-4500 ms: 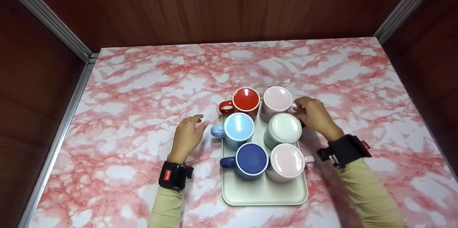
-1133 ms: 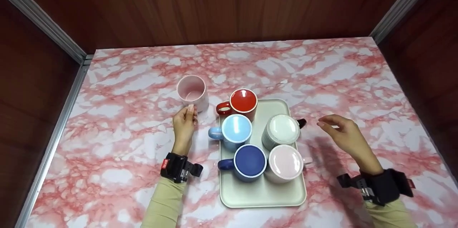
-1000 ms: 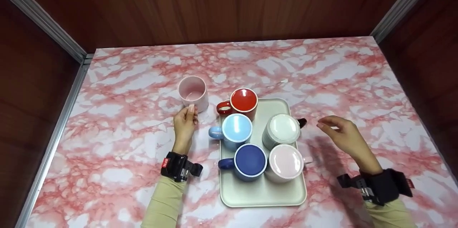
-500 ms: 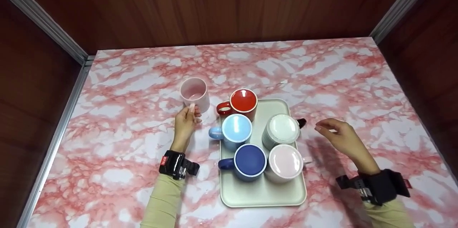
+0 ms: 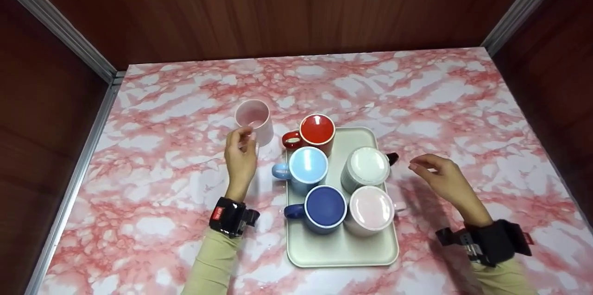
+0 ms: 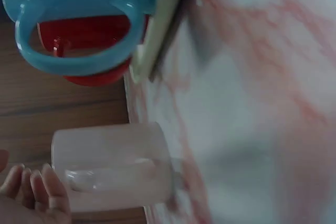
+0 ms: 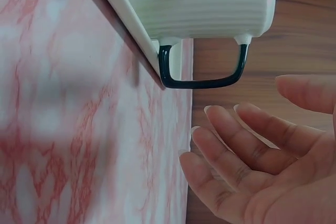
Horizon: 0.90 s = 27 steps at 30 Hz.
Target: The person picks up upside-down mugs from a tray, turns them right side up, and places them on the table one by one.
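Observation:
A pale pink mug [image 5: 252, 120] stands upright on the marble table, left of the tray; its handle [image 6: 110, 176] shows free in the left wrist view. My left hand [image 5: 241, 147] is just in front of it, fingers [image 6: 44, 192] loose at the mug's side and gripping nothing. On the pale green tray [image 5: 343, 255] stand a red mug [image 5: 317, 130], a light blue mug [image 5: 305, 167], a dark blue mug [image 5: 325, 207], a pink mug [image 5: 369, 209] and a ribbed white-green mug [image 5: 366, 167]. My right hand [image 5: 438, 174] hovers empty, right of that mug's dark handle [image 7: 202, 74].
Dark wooden walls with metal corner rails [image 5: 60, 26] close the table on three sides. The tray's back right corner [image 5: 359, 137] holds no mug. Bare marble [image 5: 417, 96] lies behind and to the right of the tray.
The pale pink mug went from the tray's back right to the table on the left. In the last second my left hand let go of it and drew back slightly. The right hand barely moved.

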{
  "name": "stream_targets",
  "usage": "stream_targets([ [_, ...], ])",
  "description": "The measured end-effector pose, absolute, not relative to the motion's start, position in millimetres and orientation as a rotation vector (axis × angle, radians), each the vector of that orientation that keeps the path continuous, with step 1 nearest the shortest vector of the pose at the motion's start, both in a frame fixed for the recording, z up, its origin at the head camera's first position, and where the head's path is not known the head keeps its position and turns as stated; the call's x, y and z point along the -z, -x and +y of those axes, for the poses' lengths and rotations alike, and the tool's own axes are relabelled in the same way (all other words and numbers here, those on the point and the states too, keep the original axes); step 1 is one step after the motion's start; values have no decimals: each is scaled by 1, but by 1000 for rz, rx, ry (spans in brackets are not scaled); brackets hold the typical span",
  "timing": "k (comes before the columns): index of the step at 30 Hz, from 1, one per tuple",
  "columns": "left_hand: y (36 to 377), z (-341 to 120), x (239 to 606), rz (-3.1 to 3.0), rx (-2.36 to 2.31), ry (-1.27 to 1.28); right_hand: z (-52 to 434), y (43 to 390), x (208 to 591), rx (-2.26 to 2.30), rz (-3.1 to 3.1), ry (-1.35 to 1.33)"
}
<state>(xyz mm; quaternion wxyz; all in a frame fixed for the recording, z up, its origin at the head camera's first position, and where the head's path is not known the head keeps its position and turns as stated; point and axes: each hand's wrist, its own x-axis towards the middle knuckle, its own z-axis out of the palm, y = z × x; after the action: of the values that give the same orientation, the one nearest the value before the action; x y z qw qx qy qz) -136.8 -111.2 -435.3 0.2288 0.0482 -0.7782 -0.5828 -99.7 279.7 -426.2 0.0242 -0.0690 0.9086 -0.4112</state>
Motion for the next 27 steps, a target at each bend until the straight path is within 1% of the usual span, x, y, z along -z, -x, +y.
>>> stream_targets([
  [5, 140, -100, 431, -2246, 1730, 83, 280, 100, 428, 1295, 2819, 224],
  [6, 143, -99, 435, -2284, 1725, 143, 280, 100, 428, 1293, 2821, 224],
  [7, 147, -98, 440, -2325, 1715, 198, 280, 100, 428, 1291, 2821, 222],
  [13, 156, -90, 437, -2613, 1538, 469, 281, 99, 428, 1294, 2826, 227],
  [19, 162, -87, 435, -2825, 1339, 533, 281, 99, 429, 1294, 2819, 214],
  [27, 169, -83, 438, -2853, 1163, 531, 279, 99, 428, 1274, 2827, 218],
])
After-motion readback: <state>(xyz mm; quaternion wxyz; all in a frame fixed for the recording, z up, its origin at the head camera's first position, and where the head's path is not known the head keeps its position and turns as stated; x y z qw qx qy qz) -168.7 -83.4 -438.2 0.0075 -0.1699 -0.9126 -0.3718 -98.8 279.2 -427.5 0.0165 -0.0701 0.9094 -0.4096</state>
